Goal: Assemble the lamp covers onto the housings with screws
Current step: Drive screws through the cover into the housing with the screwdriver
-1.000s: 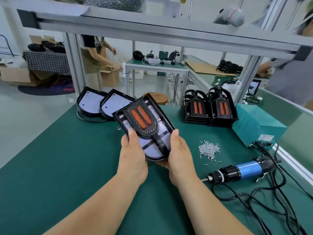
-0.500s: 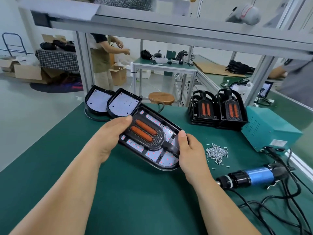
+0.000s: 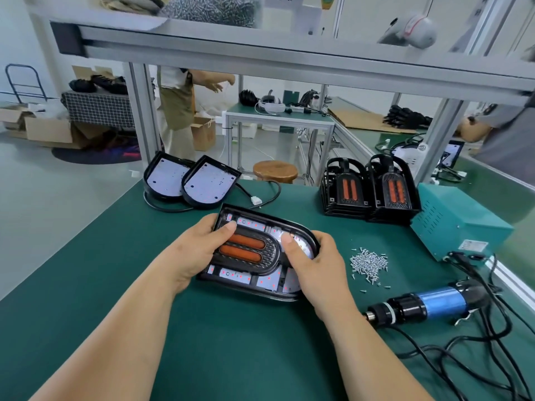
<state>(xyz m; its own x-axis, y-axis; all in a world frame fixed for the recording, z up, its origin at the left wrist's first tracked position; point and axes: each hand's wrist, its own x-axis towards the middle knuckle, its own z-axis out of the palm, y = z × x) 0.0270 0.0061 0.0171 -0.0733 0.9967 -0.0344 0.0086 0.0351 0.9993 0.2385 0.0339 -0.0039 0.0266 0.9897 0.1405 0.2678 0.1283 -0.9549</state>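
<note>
One unit in work: a black lamp cover [image 3: 246, 251] with two orange strips sits on its housing [image 3: 260, 285], centre of the frame, lying on the green desk [image 3: 115, 270].
Left hand [image 3: 199, 253]: it grips the housing's left edge with the thumb laid over the cover's top. The other fingers curl under the rim, out of my sight.
Right hand [image 3: 312, 267]: it wraps the rounded right end, thumb pressing down on the lit board beside the cover.
Done, as I judge it: the cover is placed and is being seated. I see no screw driven in, though the holes are too small for me to be sure.
Screws [image 3: 369, 263]: a loose pile just right of the right hand, apart from it.
Electric screwdriver [image 3: 428, 303]: lying on the desk at lower right, in neither hand.
Left on this unit: pick up screws, take the driver, fasten the cover.
Queue: two bare housings [image 3: 211, 183] at the upper left of the desk have no covers; two stacks of covers [image 3: 347, 189] stand at upper right.
Progress: early on this unit, I reckon, with at least two more to follow.
</note>
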